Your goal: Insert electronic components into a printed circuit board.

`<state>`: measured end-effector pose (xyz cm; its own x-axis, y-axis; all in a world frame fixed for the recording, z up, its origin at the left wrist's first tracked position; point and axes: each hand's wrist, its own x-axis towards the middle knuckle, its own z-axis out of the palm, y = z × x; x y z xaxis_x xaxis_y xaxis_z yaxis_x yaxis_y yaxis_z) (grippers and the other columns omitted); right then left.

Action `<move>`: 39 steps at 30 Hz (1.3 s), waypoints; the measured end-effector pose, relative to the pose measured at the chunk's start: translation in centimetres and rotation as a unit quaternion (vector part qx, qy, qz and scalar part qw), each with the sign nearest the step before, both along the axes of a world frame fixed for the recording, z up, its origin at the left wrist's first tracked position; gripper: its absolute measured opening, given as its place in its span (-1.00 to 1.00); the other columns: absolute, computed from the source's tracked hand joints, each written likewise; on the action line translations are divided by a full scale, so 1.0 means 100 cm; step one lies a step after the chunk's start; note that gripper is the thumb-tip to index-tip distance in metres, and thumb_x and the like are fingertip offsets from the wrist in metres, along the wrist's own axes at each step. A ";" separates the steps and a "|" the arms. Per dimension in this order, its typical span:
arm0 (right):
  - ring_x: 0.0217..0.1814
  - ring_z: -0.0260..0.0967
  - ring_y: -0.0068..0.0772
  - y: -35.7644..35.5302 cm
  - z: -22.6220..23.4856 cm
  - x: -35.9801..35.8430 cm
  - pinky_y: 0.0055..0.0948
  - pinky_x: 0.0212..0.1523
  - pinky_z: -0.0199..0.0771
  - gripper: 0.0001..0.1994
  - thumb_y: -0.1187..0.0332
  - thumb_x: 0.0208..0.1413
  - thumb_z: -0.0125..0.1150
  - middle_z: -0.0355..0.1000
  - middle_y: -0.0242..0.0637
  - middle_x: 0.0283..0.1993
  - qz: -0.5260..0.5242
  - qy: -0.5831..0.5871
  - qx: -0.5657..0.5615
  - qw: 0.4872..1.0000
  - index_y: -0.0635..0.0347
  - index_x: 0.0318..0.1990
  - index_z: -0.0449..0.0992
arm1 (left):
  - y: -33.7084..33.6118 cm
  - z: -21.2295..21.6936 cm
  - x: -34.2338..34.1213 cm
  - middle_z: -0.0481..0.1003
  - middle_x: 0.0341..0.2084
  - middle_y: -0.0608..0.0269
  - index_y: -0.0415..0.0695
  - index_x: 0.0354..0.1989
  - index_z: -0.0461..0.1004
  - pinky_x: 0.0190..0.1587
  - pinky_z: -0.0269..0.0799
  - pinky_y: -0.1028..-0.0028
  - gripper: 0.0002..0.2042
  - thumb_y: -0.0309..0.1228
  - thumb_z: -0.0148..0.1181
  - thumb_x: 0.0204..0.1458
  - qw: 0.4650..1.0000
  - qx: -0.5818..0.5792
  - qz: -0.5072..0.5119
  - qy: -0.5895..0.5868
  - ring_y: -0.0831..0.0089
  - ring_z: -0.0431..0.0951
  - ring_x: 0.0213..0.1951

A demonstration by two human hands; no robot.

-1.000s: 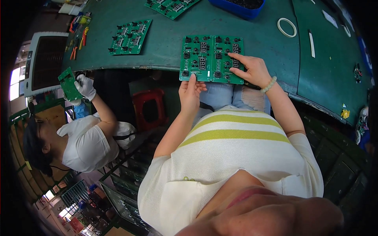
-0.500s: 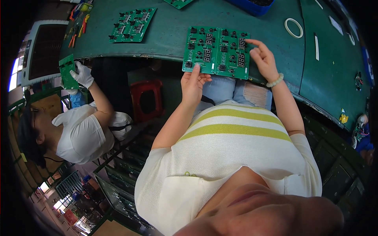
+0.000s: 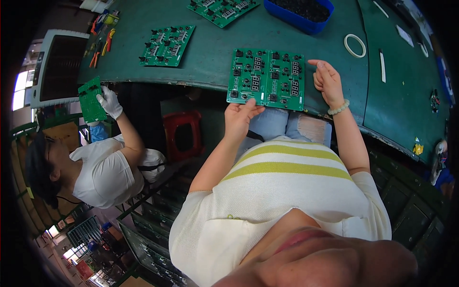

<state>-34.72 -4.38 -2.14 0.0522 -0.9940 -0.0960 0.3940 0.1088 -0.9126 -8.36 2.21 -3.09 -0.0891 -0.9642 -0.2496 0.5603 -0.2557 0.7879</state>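
Circuit board: a green rectangular circuit board (image 3: 267,77) lies flat at the near edge of the green surface (image 3: 215,52), its near edge overhanging slightly above the person's knees; small black parts and white display blocks dot its top.
Left hand: the left hand (image 3: 240,117) is at the board's near-left corner, fingers (image 3: 252,109) lightly curled with the tips touching the board's near edge; it touches rather than clamps the board.
Right hand: the right hand (image 3: 327,80) sits just beside the board's right edge, fingers loosely curled and holding nothing, the index finger stretched toward the board's far-right corner; whether it touches the board cannot be told. A pale bead bracelet (image 3: 338,108) rings the wrist.
Farther on the surface: a second green board (image 3: 167,45) to the left, a third board (image 3: 224,8) at the far edge, a blue tray (image 3: 296,18) of dark small parts, a white ring (image 3: 355,46) to the right.
Co-worker: a person in a white shirt sits to the left, a white-gloved hand (image 3: 110,101) holding a small green board (image 3: 91,100) upright.
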 end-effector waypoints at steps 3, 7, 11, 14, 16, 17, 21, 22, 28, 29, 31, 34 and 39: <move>-0.73 -0.19 -0.83 -0.004 0.000 0.001 -0.74 -0.73 -0.24 -0.73 0.27 0.22 -0.06 -0.04 -0.64 -0.70 0.022 0.018 0.017 0.999 0.29 -0.11 0.41 | 0.000 0.002 -0.002 0.50 -0.32 0.10 -0.29 -0.19 0.39 -0.22 0.54 0.38 -0.85 -0.56 0.04 0.07 1.000 0.026 -0.014 0.000 0.39 0.55 -0.33; -0.75 -0.19 -0.83 -0.012 0.010 0.008 -0.73 -0.74 -0.26 -0.77 0.27 0.19 -0.01 -0.01 -0.66 -0.71 0.057 0.087 0.069 0.992 0.23 -0.14 0.43 | 0.000 0.006 -0.004 0.50 -0.32 0.11 -0.30 -0.19 0.39 -0.20 0.55 0.38 -0.85 -0.55 0.03 0.08 0.997 0.067 -0.031 0.022 0.39 0.55 -0.32; -0.77 -0.20 -0.85 -0.030 0.015 0.017 -0.72 -0.75 -0.28 -0.81 0.28 0.18 0.02 0.03 -0.68 -0.71 0.045 0.179 0.087 0.979 0.19 -0.19 0.45 | 0.003 0.009 -0.002 0.50 -0.32 0.11 -0.31 -0.19 0.38 -0.20 0.55 0.38 -0.85 -0.55 0.02 0.08 0.999 0.046 -0.010 0.019 0.39 0.54 -0.31; -0.71 -0.07 -0.86 -0.055 0.016 0.024 -0.74 -0.72 -0.16 -0.82 0.30 0.13 0.07 0.23 -0.67 -0.61 -0.014 0.194 0.038 0.980 0.19 -0.25 0.50 | 0.006 0.009 0.009 0.50 -0.32 0.12 -0.31 -0.17 0.37 -0.21 0.54 0.37 -0.84 -0.55 0.02 0.08 0.999 0.034 0.002 -0.007 0.39 0.54 -0.31; -0.68 -0.04 -0.87 -0.071 0.019 0.033 -0.75 -0.69 -0.13 -0.83 0.31 0.13 0.08 0.25 -0.66 -0.60 0.010 0.167 0.023 0.986 0.20 -0.25 0.50 | 0.008 0.009 0.020 0.50 -0.32 0.12 -0.31 -0.16 0.36 -0.21 0.54 0.36 -0.83 -0.55 0.02 0.07 0.999 0.029 0.009 -0.022 0.39 0.54 -0.31; -0.65 -0.01 -0.87 -0.079 0.020 0.038 -0.76 -0.66 -0.09 -0.83 0.33 0.12 0.09 0.27 -0.66 -0.59 0.024 0.141 0.013 0.990 0.21 -0.25 0.50 | 0.009 0.008 0.026 0.50 -0.31 0.13 -0.29 -0.16 0.37 -0.19 0.53 0.36 -0.83 -0.56 0.01 0.07 1.000 0.018 0.012 -0.023 0.39 0.55 -0.30; -0.61 0.00 -0.89 -0.109 -0.018 0.061 -0.76 -0.62 -0.08 -0.85 0.36 0.11 0.10 0.25 -0.67 -0.59 -0.010 0.133 -0.109 0.985 0.24 -0.25 0.49 | 0.007 0.013 0.041 0.50 -0.29 0.14 -0.26 -0.15 0.37 -0.17 0.52 0.34 -0.83 -0.57 0.00 0.07 0.998 -0.016 0.056 -0.009 0.38 0.55 -0.28; -0.60 -0.01 -0.89 -0.110 -0.025 0.061 -0.75 -0.62 -0.10 -0.85 0.37 0.11 0.10 0.24 -0.68 -0.59 -0.005 0.167 -0.136 0.977 0.25 -0.25 0.49 | 0.006 0.016 0.044 0.50 -0.28 0.14 -0.26 -0.15 0.37 -0.17 0.52 0.35 -0.83 -0.56 0.00 0.08 0.997 -0.033 0.068 -0.005 0.37 0.54 -0.26; -0.72 -0.16 -0.89 -0.103 -0.006 0.054 -0.75 -0.72 -0.26 -0.85 0.35 0.15 0.07 0.09 -0.72 -0.66 0.095 0.143 -0.115 0.978 0.21 -0.21 0.47 | 0.003 0.026 0.054 0.49 -0.26 0.14 -0.25 -0.13 0.36 -0.19 0.52 0.37 -0.82 -0.55 -0.02 0.09 0.989 -0.045 0.144 -0.011 0.37 0.53 -0.26; -0.72 -0.16 -0.89 -0.104 -0.007 0.055 -0.75 -0.72 -0.26 -0.85 0.35 0.15 0.07 0.09 -0.72 -0.66 0.102 0.142 -0.117 0.978 0.21 -0.21 0.47 | 0.003 0.027 0.054 0.48 -0.26 0.14 -0.26 -0.14 0.36 -0.20 0.52 0.37 -0.82 -0.57 -0.02 0.08 0.987 -0.041 0.157 -0.013 0.37 0.53 -0.28; -0.73 -0.16 -0.90 -0.107 -0.011 0.056 -0.75 -0.73 -0.27 -0.86 0.35 0.15 0.08 0.07 -0.72 -0.67 0.096 0.157 -0.117 0.976 0.20 -0.22 0.47 | 0.002 0.025 0.055 0.48 -0.26 0.14 -0.25 -0.13 0.36 -0.20 0.52 0.37 -0.82 -0.57 -0.03 0.08 0.984 -0.043 0.172 -0.005 0.37 0.53 -0.27; -0.56 0.01 -0.92 -0.107 -0.003 0.053 -0.82 -0.59 -0.09 -0.86 0.39 0.14 0.08 0.24 -0.68 -0.55 0.111 0.129 -0.087 0.982 0.24 -0.23 0.48 | 0.000 0.025 0.056 0.48 -0.25 0.14 -0.24 -0.13 0.35 -0.19 0.51 0.38 -0.82 -0.57 -0.03 0.09 0.980 -0.048 0.190 0.009 0.37 0.53 -0.25; -0.75 -0.20 -0.88 -0.115 -0.007 0.037 -0.74 -0.74 -0.29 -0.86 0.35 0.15 0.07 0.07 -0.72 -0.69 0.120 0.114 -0.053 0.985 0.21 -0.23 0.48 | 0.004 0.029 0.060 0.47 -0.22 0.13 -0.23 -0.12 0.35 -0.15 0.50 0.37 -0.82 -0.54 -0.02 0.09 0.975 -0.069 0.210 -0.004 0.35 0.52 -0.20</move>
<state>-30.99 -15.91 -2.84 0.2757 -0.9608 -0.0293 0.1516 0.0736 -0.9857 -2.38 2.66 -0.21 0.3233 -0.9394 -0.1140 0.5861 0.1042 0.8035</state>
